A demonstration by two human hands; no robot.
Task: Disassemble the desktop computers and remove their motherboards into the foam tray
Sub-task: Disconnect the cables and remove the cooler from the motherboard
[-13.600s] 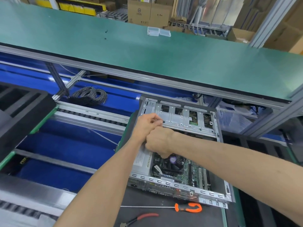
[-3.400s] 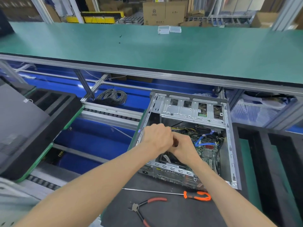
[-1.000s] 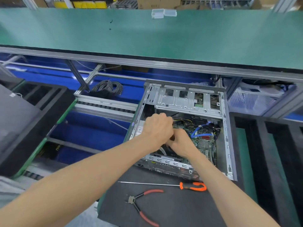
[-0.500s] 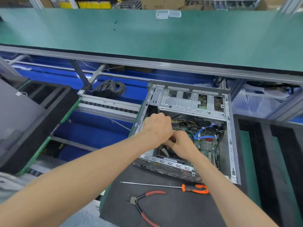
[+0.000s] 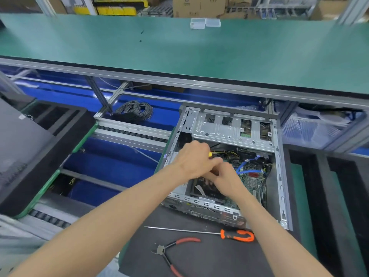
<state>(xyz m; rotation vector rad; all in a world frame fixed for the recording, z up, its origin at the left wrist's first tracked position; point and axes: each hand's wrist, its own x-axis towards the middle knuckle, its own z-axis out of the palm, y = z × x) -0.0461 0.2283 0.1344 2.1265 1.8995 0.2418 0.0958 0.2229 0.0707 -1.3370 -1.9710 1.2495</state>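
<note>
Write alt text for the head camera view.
Both hands, left hand and right hand, work close together inside an open desktop computer case, over its motherboard. A long screwdriver and red-handled pliers lie on the dark mat in front.

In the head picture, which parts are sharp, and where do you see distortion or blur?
Head view: the computer case interior and both hands are fairly sharp; the long green bench edge bows from wide-angle distortion; the cardboard boxes behind look soft; lighting is even, without harsh glare; the forearms smear near the bottom edge.
</note>
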